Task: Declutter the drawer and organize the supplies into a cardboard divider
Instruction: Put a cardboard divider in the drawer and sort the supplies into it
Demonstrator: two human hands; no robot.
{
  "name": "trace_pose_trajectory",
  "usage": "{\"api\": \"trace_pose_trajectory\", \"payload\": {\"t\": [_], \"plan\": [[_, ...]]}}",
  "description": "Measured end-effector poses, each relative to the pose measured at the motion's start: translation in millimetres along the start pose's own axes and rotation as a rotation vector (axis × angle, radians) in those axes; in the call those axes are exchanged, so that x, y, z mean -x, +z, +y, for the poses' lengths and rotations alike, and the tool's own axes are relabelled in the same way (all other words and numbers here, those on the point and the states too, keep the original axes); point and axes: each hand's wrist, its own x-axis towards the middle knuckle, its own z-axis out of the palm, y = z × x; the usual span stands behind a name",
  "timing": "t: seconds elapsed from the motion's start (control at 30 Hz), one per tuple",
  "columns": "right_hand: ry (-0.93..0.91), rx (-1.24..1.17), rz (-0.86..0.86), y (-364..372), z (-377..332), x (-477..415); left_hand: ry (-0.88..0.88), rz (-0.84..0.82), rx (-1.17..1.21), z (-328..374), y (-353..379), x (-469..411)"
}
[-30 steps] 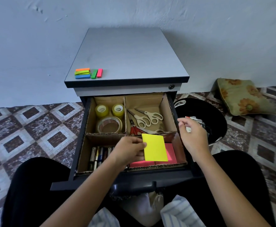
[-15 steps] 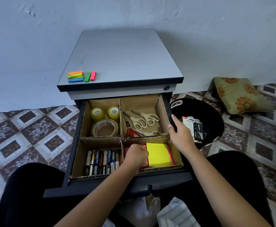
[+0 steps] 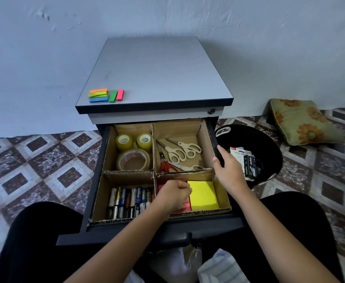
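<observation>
The drawer (image 3: 147, 228) stands pulled out with a four-part cardboard divider (image 3: 126, 175) inside. A yellow sticky note pad (image 3: 204, 196) lies flat in the front right compartment, beside a pink pad (image 3: 187, 205). My left hand (image 3: 174, 196) rests over the pink pad, its curled fingers pinching the yellow pad's left edge. My right hand (image 3: 229, 170) grips the drawer's right side wall. Tape rolls (image 3: 133, 158) fill the back left compartment, scissors (image 3: 179, 152) the back right, batteries (image 3: 128, 201) the front left.
Coloured sticky flags (image 3: 106, 95) lie on the grey cabinet top (image 3: 157, 74). A black bin (image 3: 271, 148) holding stapler boxes (image 3: 247, 162) stands on the tiled floor to the right. Beyond it a flowered cushion (image 3: 302, 121) lies against the wall. My legs flank the drawer front.
My left hand brought the yellow pad down from above the drawer and laid it flat in the front right compartment. My right hand moved from mid-air onto the drawer's right wall.
</observation>
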Motion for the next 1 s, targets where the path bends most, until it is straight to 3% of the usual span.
{"api": "trace_pose_trajectory", "payload": {"t": [0.13,0.27,0.33,0.43,0.67,1.0], "plan": [[-0.145,0.133,0.165,-6,-18,-1,0.219,0.102,-0.098,9,-30,16],[-0.352,0.100,0.145,-12,-67,-10,0.409,0.470,-0.298,4,-79,30],[-0.462,0.105,0.102,-11,-98,-17,0.400,0.678,-0.364,-7,-105,31],[-0.606,0.153,0.015,-3,-142,-32,0.280,0.821,-0.423,-29,-134,25],[-0.827,0.335,-0.150,31,-217,-87,0.146,0.731,-0.353,-57,-153,10],[-0.921,0.490,-0.297,50,-242,-125,0.132,0.634,-0.313,-60,-152,2]]}}
